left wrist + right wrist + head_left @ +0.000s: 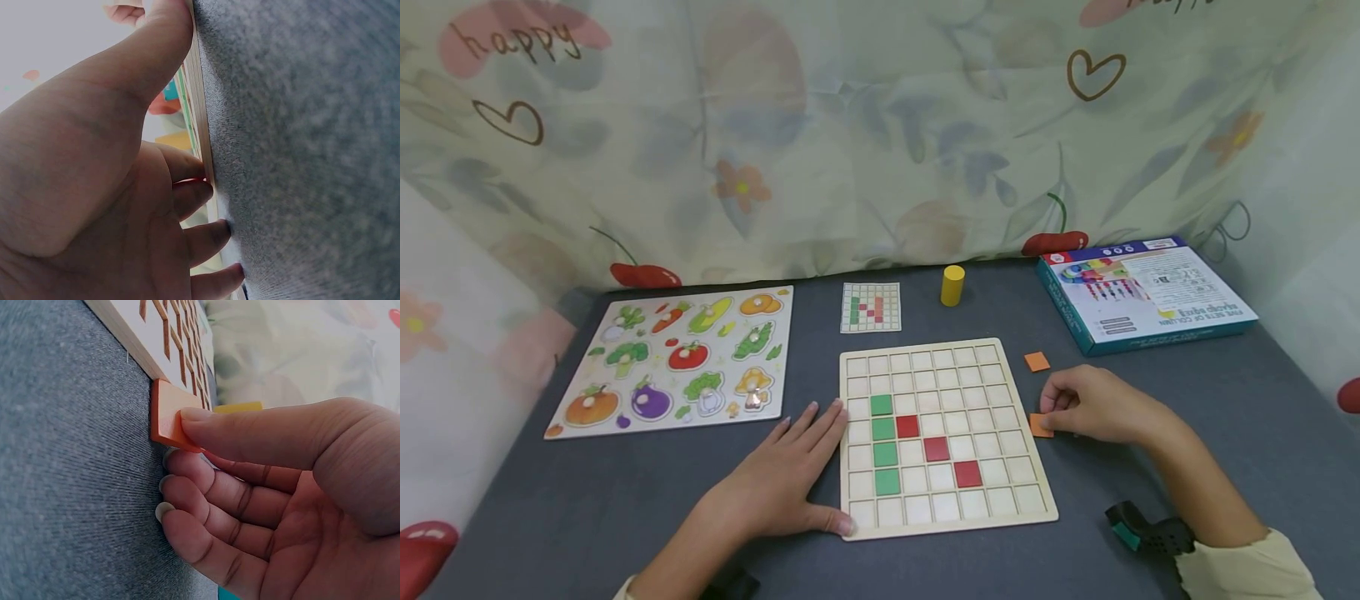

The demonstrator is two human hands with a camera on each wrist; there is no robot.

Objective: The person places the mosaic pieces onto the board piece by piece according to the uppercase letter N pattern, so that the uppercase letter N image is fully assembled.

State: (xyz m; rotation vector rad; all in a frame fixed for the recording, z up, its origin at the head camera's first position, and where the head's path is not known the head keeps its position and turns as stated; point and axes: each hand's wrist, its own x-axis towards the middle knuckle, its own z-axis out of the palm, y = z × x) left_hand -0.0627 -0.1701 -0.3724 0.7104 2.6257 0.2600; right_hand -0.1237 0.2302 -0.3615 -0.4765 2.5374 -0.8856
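A wooden grid board (925, 381) lies on the table, with several green tiles (885, 454) in one column and three red tiles (936, 449) stepping diagonally. Spread along the board's left edge, my left hand (775, 492) rests with straight fingers and its thumb at the near corner. My right hand (1086, 404) pinches an orange tile (169, 412) beside the board's right edge, thumb on its face. The fingertips behind that tile are partly hidden. A second orange tile (1037, 362) lies flat just beyond this hand.
Behind the board are a small pattern card (871, 307) and a yellow cylinder (952, 286). A vegetable puzzle board (670, 358) lies at left. A teal-edged box (1150, 292) sits at back right. Near my right sleeve is a black strap (1150, 529). A patterned curtain hangs behind.
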